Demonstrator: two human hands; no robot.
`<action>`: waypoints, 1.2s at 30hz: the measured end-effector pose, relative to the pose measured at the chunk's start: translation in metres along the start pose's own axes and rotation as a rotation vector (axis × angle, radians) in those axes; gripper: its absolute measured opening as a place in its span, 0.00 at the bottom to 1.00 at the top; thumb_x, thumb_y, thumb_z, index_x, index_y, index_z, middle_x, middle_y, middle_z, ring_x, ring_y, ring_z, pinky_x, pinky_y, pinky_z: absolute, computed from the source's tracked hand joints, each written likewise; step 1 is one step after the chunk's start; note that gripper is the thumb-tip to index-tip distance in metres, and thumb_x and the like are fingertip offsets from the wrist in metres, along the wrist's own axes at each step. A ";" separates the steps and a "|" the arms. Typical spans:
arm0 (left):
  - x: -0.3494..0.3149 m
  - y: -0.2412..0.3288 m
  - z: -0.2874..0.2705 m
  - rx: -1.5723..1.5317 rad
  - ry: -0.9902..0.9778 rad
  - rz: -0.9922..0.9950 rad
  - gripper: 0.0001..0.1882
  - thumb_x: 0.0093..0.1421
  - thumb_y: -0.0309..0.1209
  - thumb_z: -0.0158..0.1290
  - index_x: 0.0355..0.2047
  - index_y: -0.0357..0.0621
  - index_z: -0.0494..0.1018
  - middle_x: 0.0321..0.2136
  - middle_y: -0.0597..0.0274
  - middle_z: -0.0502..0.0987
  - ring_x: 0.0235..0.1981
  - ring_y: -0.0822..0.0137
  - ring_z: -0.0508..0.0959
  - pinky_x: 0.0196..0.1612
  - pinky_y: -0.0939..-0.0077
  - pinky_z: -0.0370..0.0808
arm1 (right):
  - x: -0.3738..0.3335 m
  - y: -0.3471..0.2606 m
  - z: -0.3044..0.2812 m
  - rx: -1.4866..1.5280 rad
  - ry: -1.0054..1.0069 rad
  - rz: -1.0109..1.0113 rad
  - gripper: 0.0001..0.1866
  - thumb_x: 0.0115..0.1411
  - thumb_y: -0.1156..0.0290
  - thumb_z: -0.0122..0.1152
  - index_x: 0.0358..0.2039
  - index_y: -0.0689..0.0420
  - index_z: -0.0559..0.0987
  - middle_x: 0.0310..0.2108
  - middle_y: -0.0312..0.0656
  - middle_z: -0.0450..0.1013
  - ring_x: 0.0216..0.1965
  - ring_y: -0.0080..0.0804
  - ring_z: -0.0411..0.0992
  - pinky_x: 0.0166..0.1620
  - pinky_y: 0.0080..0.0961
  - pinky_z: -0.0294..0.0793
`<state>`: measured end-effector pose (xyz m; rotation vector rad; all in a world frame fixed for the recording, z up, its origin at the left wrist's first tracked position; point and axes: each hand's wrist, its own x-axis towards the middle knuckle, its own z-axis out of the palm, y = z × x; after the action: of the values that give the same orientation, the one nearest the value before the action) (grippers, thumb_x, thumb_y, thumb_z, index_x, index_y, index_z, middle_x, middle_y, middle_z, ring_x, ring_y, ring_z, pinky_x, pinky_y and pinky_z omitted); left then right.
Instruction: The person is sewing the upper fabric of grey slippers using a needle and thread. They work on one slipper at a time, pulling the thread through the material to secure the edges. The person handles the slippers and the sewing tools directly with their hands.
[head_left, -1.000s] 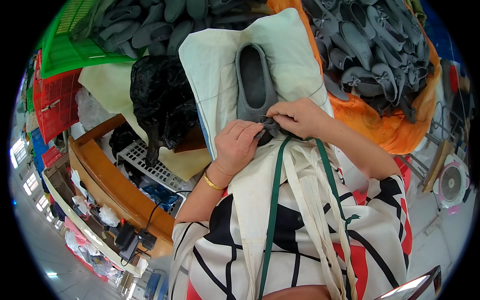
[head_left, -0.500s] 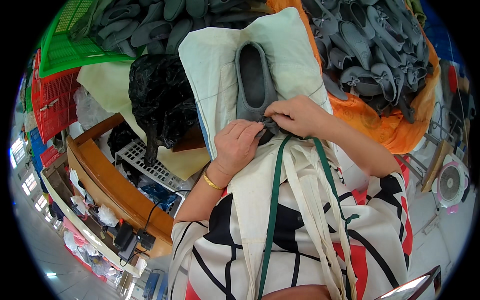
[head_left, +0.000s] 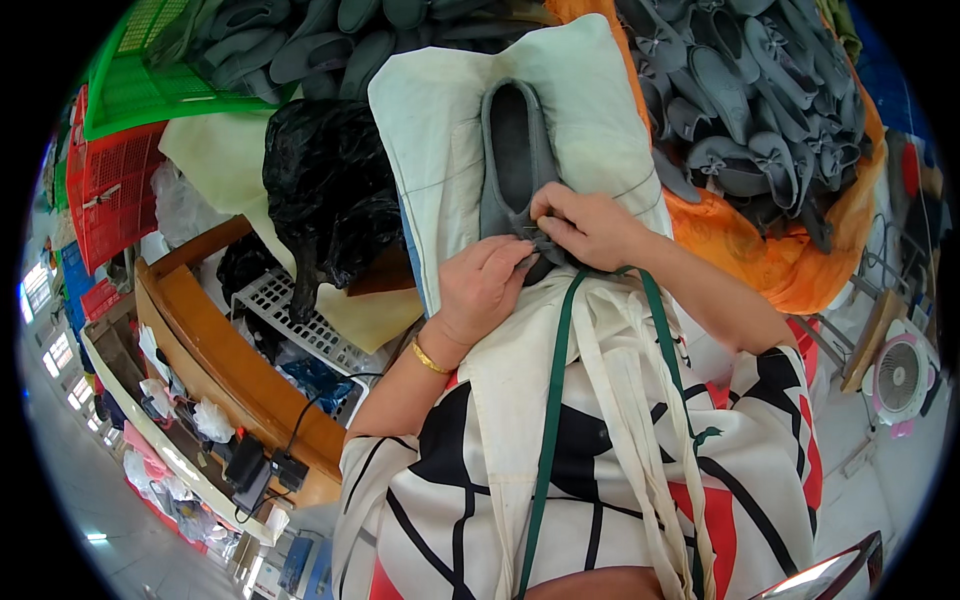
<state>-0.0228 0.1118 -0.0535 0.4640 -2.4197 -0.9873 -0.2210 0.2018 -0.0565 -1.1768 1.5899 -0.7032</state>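
A grey slip-on shoe (head_left: 512, 145) lies on a white cushion (head_left: 600, 100) in front of me, its opening up and its toe toward my body. My left hand (head_left: 484, 285) is closed at the toe, thumb and fingers pinching a small folded grey piece there, which looks like a bow. From the other side my right hand (head_left: 592, 232) comes in with its fingertips pinched close to the left ones. Between them shows a thin, shiny needle (head_left: 529, 227). The fingers hide most of the toe.
Many grey shoes with bows (head_left: 745, 160) fill an orange sack (head_left: 790, 265) at the right. More shoes sit beside a green basket (head_left: 160, 95) at upper left. A black plastic bag (head_left: 325, 180) and a wooden drawer (head_left: 225, 370) are at my left. A small fan (head_left: 898, 372) stands far right.
The view has shifted slightly, so the cushion and shoe appear a little further right. Both hands stay at the shoe's toe, with the right fingertips only slightly changed in position.
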 end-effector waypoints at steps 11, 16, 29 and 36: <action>0.002 0.005 0.002 0.215 0.011 0.159 0.13 0.47 0.22 0.58 0.36 0.43 0.77 0.32 0.61 0.79 0.33 0.60 0.82 0.33 0.70 0.79 | 0.016 -0.026 -0.004 -0.230 -0.036 -0.107 0.07 0.63 0.66 0.56 0.38 0.54 0.70 0.29 0.45 0.75 0.31 0.50 0.74 0.34 0.43 0.72; 0.005 0.008 -0.002 0.273 -0.020 0.201 0.15 0.47 0.23 0.57 0.37 0.43 0.78 0.32 0.61 0.79 0.35 0.61 0.81 0.33 0.72 0.78 | 0.016 -0.043 -0.020 -0.456 0.077 -0.266 0.06 0.60 0.65 0.58 0.31 0.52 0.77 0.31 0.41 0.72 0.32 0.46 0.75 0.34 0.40 0.73; 0.011 0.011 -0.006 0.129 -0.022 0.004 0.12 0.47 0.23 0.62 0.34 0.45 0.77 0.29 0.62 0.77 0.30 0.57 0.76 0.31 0.67 0.74 | 0.052 -0.003 0.017 0.607 0.153 -0.065 0.07 0.66 0.68 0.54 0.31 0.56 0.74 0.30 0.40 0.72 0.23 0.27 0.70 0.26 0.24 0.69; 0.017 0.008 -0.010 -0.001 -0.122 -0.158 0.10 0.51 0.25 0.63 0.35 0.44 0.78 0.29 0.59 0.77 0.31 0.56 0.76 0.32 0.65 0.74 | 0.028 -0.014 -0.039 0.962 0.090 0.078 0.11 0.69 0.60 0.53 0.35 0.53 0.72 0.22 0.33 0.72 0.16 0.18 0.67 0.19 0.17 0.66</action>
<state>-0.0327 0.1042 -0.0363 0.6193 -2.5213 -1.1134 -0.2537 0.1667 -0.0418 -0.3698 1.1071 -1.2804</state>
